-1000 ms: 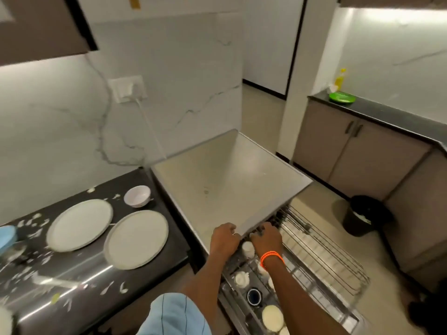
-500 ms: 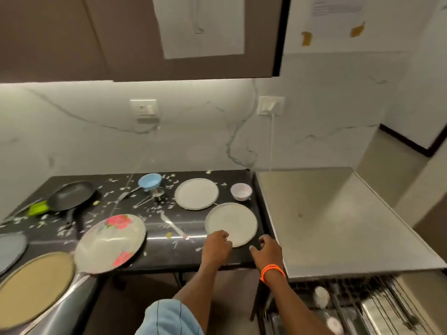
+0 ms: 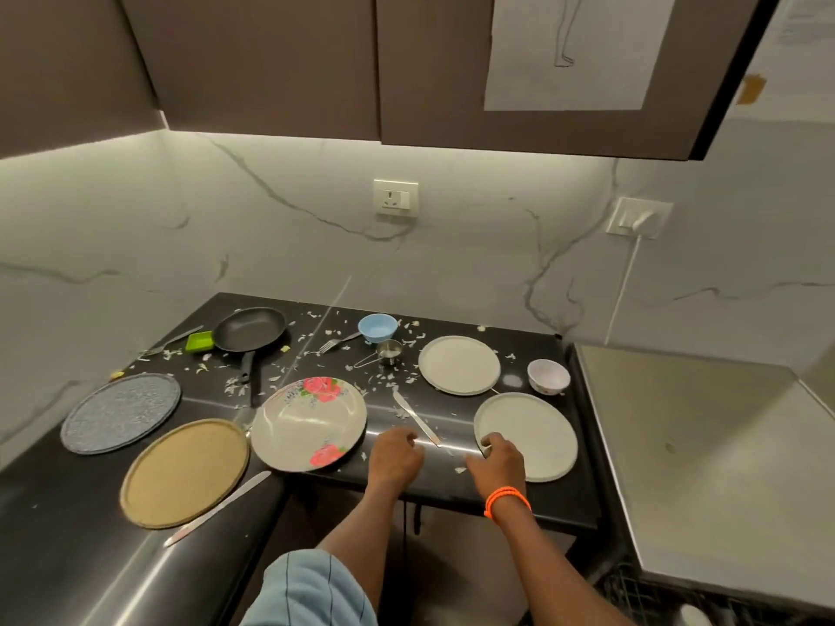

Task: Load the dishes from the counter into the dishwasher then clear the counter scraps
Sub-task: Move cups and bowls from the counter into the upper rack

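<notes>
Two hands hover low over the front edge of the black worktop (image 3: 519, 494), fingers loosely curled and grasping nothing. The right hand (image 3: 499, 460) sits at the near-left rim of the closest pale plate (image 3: 531, 438), whether touching or just short I cannot tell. The left hand (image 3: 395, 454) is beside the knife (image 3: 415, 417), whose long axis runs diagonally from far-left to near-right, its near end pointing into the gap between the hands. My guess is the right hand takes the plate first, being nearer.
</notes>
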Tool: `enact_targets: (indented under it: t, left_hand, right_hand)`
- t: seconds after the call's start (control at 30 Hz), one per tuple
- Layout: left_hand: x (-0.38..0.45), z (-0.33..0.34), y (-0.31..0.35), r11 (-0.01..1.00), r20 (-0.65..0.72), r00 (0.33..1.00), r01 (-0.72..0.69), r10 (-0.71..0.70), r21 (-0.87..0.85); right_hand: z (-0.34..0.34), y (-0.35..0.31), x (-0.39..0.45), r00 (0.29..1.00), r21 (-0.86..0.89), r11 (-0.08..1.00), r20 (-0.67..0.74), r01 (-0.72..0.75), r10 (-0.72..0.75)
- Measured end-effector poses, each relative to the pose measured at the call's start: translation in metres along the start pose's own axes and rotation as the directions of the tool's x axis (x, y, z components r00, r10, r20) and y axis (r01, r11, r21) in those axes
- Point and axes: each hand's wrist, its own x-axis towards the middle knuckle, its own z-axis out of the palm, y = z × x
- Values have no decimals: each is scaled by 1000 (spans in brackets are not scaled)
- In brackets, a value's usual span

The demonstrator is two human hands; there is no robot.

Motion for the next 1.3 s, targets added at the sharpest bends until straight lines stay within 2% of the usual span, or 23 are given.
enact_targets:
  t: [0.27, 0.63, 1.03, 1.3]
  left_hand:
    - [25, -40, -40, 999, -81, 996, 45, -45, 4]
    - [73, -66, -67, 981, -185, 965, 192, -186, 16]
    - [103, -125, -116, 910, -307, 864, 414, -399, -17]
    - [163, -191, -178, 893, -349, 829, 446, -438, -62]
  right_hand:
    - [43, -43, 12, 998, -4, 998, 17, 64, -64]
    - [93, -88, 74, 976, 3, 987, 154, 158, -157]
    - [173, -157, 118, 902, 60, 980, 382, 191, -199]
    - [237, -230, 135, 872, 27, 968, 430, 248, -235]
